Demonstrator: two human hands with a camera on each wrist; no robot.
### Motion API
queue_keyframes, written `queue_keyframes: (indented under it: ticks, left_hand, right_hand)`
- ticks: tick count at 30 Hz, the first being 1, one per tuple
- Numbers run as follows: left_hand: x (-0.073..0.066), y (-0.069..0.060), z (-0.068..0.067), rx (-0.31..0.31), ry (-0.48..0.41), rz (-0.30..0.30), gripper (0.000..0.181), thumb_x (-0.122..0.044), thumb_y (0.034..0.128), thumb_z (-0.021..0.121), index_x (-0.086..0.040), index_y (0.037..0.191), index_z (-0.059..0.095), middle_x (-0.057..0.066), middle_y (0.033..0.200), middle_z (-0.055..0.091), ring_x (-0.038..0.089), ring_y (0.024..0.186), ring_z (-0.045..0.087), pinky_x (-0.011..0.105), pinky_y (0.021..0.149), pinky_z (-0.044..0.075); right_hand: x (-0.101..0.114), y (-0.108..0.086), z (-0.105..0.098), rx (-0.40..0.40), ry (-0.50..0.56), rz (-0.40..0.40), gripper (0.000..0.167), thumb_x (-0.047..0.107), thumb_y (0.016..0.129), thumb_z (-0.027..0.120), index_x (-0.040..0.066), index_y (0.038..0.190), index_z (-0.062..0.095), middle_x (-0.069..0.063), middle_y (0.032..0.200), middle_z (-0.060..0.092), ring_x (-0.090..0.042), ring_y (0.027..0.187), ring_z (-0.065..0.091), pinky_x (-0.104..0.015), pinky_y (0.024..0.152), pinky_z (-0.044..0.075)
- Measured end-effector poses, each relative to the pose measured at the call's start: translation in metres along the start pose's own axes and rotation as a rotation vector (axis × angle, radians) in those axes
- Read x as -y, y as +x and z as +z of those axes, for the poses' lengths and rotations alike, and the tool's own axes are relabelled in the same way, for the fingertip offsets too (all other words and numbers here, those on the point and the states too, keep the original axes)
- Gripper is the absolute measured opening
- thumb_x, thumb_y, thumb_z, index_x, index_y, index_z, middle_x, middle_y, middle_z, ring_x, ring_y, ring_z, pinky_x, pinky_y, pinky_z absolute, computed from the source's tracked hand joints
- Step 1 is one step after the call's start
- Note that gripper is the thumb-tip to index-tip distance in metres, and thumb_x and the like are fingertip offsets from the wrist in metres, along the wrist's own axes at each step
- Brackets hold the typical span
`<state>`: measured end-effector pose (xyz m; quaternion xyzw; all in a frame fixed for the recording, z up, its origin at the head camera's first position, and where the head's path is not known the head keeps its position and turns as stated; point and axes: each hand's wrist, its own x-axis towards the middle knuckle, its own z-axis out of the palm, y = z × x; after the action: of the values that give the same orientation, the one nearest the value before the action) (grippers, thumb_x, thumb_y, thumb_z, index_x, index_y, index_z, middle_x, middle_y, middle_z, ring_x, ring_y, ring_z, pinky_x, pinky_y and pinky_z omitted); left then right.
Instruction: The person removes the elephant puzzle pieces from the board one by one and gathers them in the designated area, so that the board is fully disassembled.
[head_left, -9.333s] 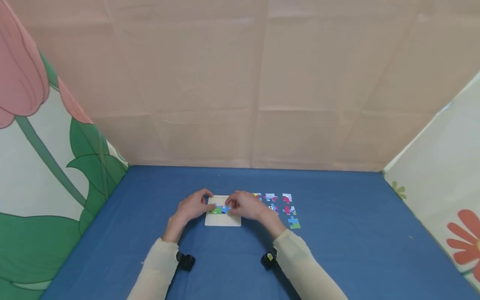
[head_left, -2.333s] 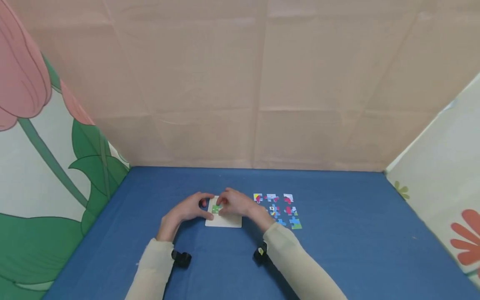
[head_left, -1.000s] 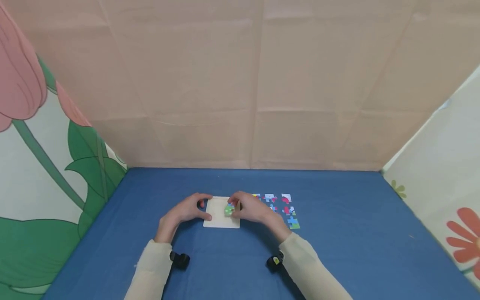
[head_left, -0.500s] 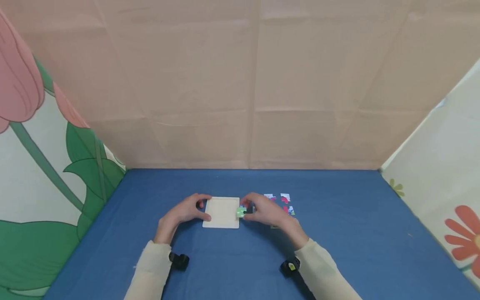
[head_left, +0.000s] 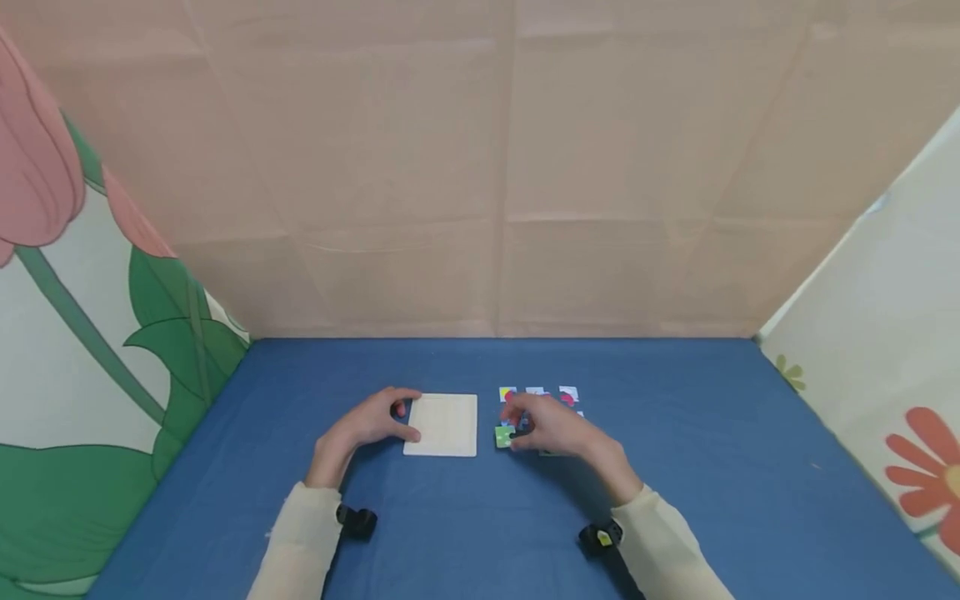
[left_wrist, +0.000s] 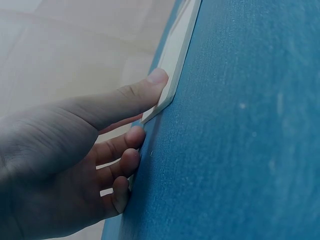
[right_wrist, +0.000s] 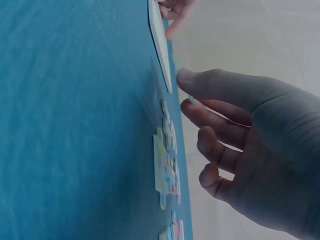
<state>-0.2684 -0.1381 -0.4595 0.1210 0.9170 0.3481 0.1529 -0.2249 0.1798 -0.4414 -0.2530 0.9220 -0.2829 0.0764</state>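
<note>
A pale wooden puzzle tray lies flat on the blue cloth, no pieces in it. My left hand holds its left side, index finger at the far corner and thumb on the near rim. In the left wrist view, the thumb rests on the tray's edge and the other fingers curl below it. My right hand pinches a green jigsaw piece between thumb and index finger, right of the tray. The right wrist view shows the hand raised above the cloth, only a sliver of that piece visible.
Several jigsaw pieces lie in rows right of the tray, among them a yellow-and-red one and a white-and-red one. My right hand covers part of them. A beige sheet stands behind the blue table.
My right hand has lifted the green piece out of the tray and carried it rightward to the loose pieces. A blue piece beside it left the tray earlier. My left hand stays at the tray.
</note>
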Motion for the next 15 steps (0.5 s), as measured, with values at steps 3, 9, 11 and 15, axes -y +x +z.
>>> queue_keyframes:
  ticks: [3,9,11,15]
  left_hand:
    - [0.0016,-0.0003,-0.0004,0.001,-0.001,0.003,0.076,-0.024,0.0732,0.089,-0.011,0.14,0.056,0.006,0.091,0.049,0.019,0.081,0.045,0.033,0.071,0.034]
    - [0.0054,-0.0006,-0.0008,0.001,0.004,0.003,0.076,-0.025,0.0734,0.089,-0.011,0.14,0.056,0.006,0.092,0.05,0.019,0.081,0.045,0.033,0.071,0.034]
    - [0.006,-0.0019,-0.0013,0.0,0.001,0.001,0.076,-0.025,0.0732,0.089,-0.011,0.14,0.056,0.006,0.092,0.05,0.02,0.082,0.045,0.033,0.071,0.034]
    - [0.0065,-0.0044,-0.0025,-0.008,-0.001,0.002,0.075,-0.025,0.0731,0.089,-0.012,0.14,0.056,0.006,0.092,0.05,0.02,0.082,0.046,0.033,0.071,0.034]
  right_hand:
    - [0.0003,-0.0022,-0.0023,0.026,0.01,0.017,0.034,0.013,0.079,0.083,0.01,0.11,0.068,0.003,0.094,0.065,-0.016,0.086,0.058,-0.03,0.075,0.049]
    - [-0.0003,-0.0055,-0.004,0.064,-0.025,0.022,0.032,0.01,0.076,0.085,0.011,0.103,0.068,0.002,0.087,0.062,-0.012,0.079,0.054,-0.028,0.072,0.047]
    - [-0.0006,-0.0056,-0.0029,0.078,-0.033,0.027,0.033,0.01,0.075,0.085,0.012,0.103,0.067,0.002,0.086,0.061,-0.011,0.078,0.053,-0.029,0.073,0.046]
    - [0.0001,-0.0048,-0.0002,0.095,-0.036,0.048,0.033,0.011,0.076,0.085,0.014,0.103,0.065,0.003,0.087,0.06,-0.01,0.078,0.053,-0.03,0.075,0.046]
